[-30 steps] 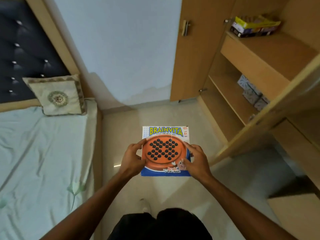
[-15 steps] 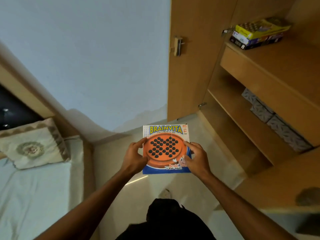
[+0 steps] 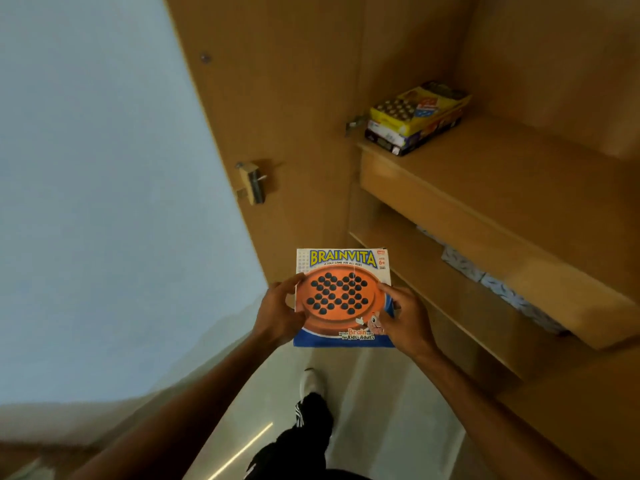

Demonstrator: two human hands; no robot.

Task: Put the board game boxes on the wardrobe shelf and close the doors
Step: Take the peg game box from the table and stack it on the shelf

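Note:
A flat Brainvita game box point(image 3: 343, 296), orange board on blue and white, is held level in front of me. My left hand point(image 3: 280, 313) grips its left edge and my right hand point(image 3: 405, 320) grips its right edge. It hangs above the floor, just left of the open wardrobe. On the upper wardrobe shelf point(image 3: 512, 181) a stack of board game boxes point(image 3: 415, 117) with a yellow one on top lies at the shelf's left end, well above and to the right of my hands.
The left wardrobe door point(image 3: 277, 109) stands open with a metal latch point(image 3: 252, 183) on its inner face. Patterned boxes point(image 3: 485, 275) lie on a lower shelf. A pale wall point(image 3: 97, 188) is to the left; my leg and shoe point(image 3: 310, 382) are on the tiled floor.
My view has swung right and closer to the wardrobe; the bed and pillow have left the frame. The Brainvita box stays held in both hands.

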